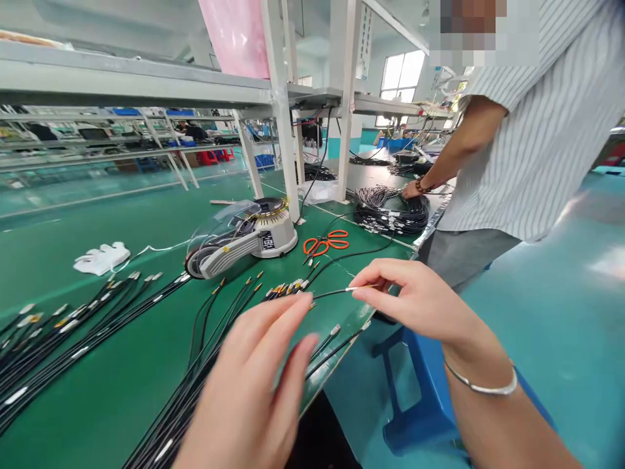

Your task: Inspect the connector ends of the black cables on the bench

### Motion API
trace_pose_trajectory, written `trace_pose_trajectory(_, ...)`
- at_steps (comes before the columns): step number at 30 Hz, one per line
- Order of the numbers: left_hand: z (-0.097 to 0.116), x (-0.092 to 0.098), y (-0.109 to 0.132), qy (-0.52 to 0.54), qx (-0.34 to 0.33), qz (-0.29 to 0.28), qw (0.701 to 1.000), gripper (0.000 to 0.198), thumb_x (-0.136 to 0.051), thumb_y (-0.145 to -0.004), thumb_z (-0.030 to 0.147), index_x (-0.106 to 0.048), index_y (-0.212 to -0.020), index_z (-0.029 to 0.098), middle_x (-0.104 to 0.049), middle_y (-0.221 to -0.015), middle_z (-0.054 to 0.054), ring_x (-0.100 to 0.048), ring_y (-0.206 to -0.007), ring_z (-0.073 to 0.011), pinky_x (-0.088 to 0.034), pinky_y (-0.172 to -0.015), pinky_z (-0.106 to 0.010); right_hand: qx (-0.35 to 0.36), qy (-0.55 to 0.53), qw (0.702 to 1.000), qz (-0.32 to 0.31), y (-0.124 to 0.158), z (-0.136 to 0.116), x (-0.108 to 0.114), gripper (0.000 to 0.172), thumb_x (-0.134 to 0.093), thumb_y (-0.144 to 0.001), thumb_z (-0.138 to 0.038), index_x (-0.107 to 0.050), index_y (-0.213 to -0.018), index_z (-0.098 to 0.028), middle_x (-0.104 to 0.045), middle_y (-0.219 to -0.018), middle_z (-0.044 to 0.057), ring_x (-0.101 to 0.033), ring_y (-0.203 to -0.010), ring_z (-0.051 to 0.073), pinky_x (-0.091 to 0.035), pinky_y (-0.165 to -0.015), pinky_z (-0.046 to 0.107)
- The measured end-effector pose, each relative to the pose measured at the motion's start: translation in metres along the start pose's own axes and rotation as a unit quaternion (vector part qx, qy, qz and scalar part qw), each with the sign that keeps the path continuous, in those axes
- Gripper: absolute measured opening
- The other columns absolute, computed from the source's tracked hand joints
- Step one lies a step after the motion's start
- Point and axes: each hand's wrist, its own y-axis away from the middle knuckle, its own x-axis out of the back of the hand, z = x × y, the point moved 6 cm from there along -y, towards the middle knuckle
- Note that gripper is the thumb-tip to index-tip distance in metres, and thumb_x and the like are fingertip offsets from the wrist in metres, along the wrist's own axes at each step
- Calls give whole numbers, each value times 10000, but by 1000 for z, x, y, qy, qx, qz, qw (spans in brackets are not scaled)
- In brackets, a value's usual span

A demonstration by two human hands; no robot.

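My right hand [420, 299] pinches the tip of a thin black cable [336, 293] between thumb and forefinger, just past the green table's front edge. The cable runs left toward a fan of black cables with gold and silver ends [286, 290] lying on the table. My left hand [254, 391] hovers low over these cables, fingers stretched out together, holding nothing. More black cables [73, 332] lie in a bundle at the left.
A grey tape dispenser [244, 241] stands mid-table, orange scissors [325, 243] beside it, white gloves [102, 257] at left. A person in a striped shirt [537, 130] stands at right, one hand on a coiled cable pile [390, 212]. A blue stool [420, 397] sits below.
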Motion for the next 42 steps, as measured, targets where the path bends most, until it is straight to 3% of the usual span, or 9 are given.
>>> trace_pose_trajectory(2, 16, -57, -12, -114, -96, -131, 980, 274, -780, -666, 232, -751, -935, 277, -689, -1022, -46, -590, -1021, -271, -416, -943, -294, 12, -23, 1000, 16, 8, -6, 4, 99, -625, -858, -292, -712, -850, -245, -681, -804, -20, -596, -676, 115, -484, -597, 213)
trace_pose_trajectory(4, 22, -96, -16, -176, -143, -217, 950, 190, -649, -801, 289, -745, -964, 290, -702, -900, -28, -616, -865, -225, -441, -828, -286, -6, -66, 998, 22, 18, 0, 9, 117, -621, -866, -301, -720, -868, -238, -677, -816, -4, -596, -688, 120, -487, -594, 216)
trace_pose_trajectory(7, 16, -120, -16, -229, -113, -277, 926, 223, -535, -876, 334, -735, -949, 268, -681, -800, -6, -595, -747, -180, -433, -686, -259, -64, -185, 980, 35, 35, 23, 17, 212, -666, -836, -347, -704, -1002, -221, -677, -870, 25, -605, -718, 131, -509, -627, 235)
trace_pose_trajectory(11, 2, -122, -13, -232, -4, -314, 920, 265, -517, -880, 410, -711, -915, 234, -655, -756, 16, -554, -695, -148, -409, -617, -229, -134, -261, 952, 83, 54, 49, 22, 264, -707, -798, -380, -682, -974, -186, -671, -847, 36, -606, -713, 130, -518, -649, 247)
trace_pose_trajectory(15, -4, -126, -10, -240, 32, -334, 911, 274, -516, -873, 433, -693, -877, 224, -642, -756, 22, -532, -698, -145, -396, -623, -231, -153, -251, 953, 76, 57, 52, 19, 233, -686, -809, -404, -665, -825, -173, -623, -705, 10, -562, -613, 116, -470, -547, 235)
trace_pose_trajectory(25, 2, -131, -7, -251, 19, -346, 904, 261, -507, -873, 399, -700, -892, 225, -647, -753, 32, -536, -705, -142, -392, -642, -232, -150, -257, 951, 83, 59, 49, 15, 235, -682, -812, -384, -620, -750, -167, -564, -673, -8, -487, -624, 106, -406, -551, 233)
trace_pose_trajectory(42, -1, -138, -6, -265, -14, -358, 895, 238, -500, -883, 357, -711, -894, 247, -686, -797, 37, -585, -752, -153, -408, -712, -261, -159, -216, 958, 106, 67, 47, 12, 202, -657, -827, -353, -621, -734, -178, -597, -716, -5, -524, -671, 126, -431, -635, 264)
